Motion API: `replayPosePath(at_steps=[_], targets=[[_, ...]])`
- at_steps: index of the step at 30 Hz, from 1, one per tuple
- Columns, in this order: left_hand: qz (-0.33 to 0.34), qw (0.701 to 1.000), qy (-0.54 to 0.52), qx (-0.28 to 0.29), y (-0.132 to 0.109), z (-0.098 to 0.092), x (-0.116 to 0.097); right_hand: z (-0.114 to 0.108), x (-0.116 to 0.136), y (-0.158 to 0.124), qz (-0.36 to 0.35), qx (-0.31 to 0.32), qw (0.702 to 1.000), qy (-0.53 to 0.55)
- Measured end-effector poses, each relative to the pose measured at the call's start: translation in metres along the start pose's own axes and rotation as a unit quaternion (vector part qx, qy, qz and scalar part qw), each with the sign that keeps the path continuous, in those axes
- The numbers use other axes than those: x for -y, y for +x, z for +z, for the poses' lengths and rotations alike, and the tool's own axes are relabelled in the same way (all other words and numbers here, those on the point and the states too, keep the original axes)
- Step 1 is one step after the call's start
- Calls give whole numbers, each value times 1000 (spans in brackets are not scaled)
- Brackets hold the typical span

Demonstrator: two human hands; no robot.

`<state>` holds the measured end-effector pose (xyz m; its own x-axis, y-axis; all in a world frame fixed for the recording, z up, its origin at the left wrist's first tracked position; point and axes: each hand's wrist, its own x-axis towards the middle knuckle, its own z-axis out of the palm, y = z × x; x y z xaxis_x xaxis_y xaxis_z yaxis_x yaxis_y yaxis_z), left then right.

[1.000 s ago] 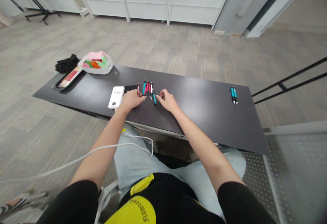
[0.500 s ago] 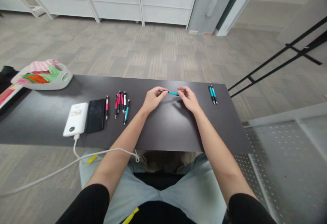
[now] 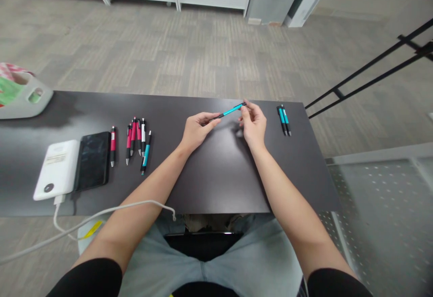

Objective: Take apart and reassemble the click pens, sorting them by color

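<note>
A teal ballpoint pen [image 3: 232, 109] with black ends is held between my two hands above the dark table. My left hand [image 3: 198, 130] pinches its lower black end. At the other, higher end, the thumb and fingers of my right hand [image 3: 253, 123] close on the pen. Two more teal pens [image 3: 284, 120] lie side by side to the right. Left of my hands is a loose group of pens: several red pens [image 3: 134, 132], a white pen [image 3: 143, 134] and a teal pen [image 3: 146, 153]. One red pen [image 3: 112, 146] lies apart, beside a phone.
The black phone [image 3: 94, 159] lies next to a white power bank [image 3: 57, 168]. From it a white cable [image 3: 115, 209] runs across my left forearm. A white basket [image 3: 37, 100] with colourful contents stands at the table's far left. Black metal bars [image 3: 365, 71] rise beyond the right edge.
The pen in my hands has tilted, its right end now higher. My right hand has shifted to grip that end more plainly. The view has moved closer and rightward.
</note>
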<state>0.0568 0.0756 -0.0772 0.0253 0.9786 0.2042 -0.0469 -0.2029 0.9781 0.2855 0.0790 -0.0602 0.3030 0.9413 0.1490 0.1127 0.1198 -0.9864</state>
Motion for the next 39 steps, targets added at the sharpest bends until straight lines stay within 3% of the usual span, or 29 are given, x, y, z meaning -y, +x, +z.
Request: replayPosePath(at_steps=[6, 9, 12, 16, 21, 24, 31, 39], targets=[[12, 999, 3, -53, 2, -3, -6, -2, -4, 1, -44, 28, 998, -39], [6, 997, -43, -62, 5, -4, -12, -5, 1, 5, -57, 26, 997, -42], [3, 995, -83, -48, 8, -4, -18, -7, 14, 2, -89, 117, 986, -83], [-18, 992, -116, -52, 11, -3, -24, -4, 32, -11, -124, 277, 945, -124], [-87, 979, -180, -35, 11, 1, -29, 11, 36, -27, -22, 345, 936, -73], [-104, 973, -200, -46, 6, 7, -30, 17, 35, -31, 6, 346, 937, -56], [-118, 963, -206, -125, -9, 25, -29, 19, 33, -37, -96, 256, 953, -128], [-91, 964, -208, -135, -10, 25, -23, 25, 32, -44, -125, 223, 957, -137]])
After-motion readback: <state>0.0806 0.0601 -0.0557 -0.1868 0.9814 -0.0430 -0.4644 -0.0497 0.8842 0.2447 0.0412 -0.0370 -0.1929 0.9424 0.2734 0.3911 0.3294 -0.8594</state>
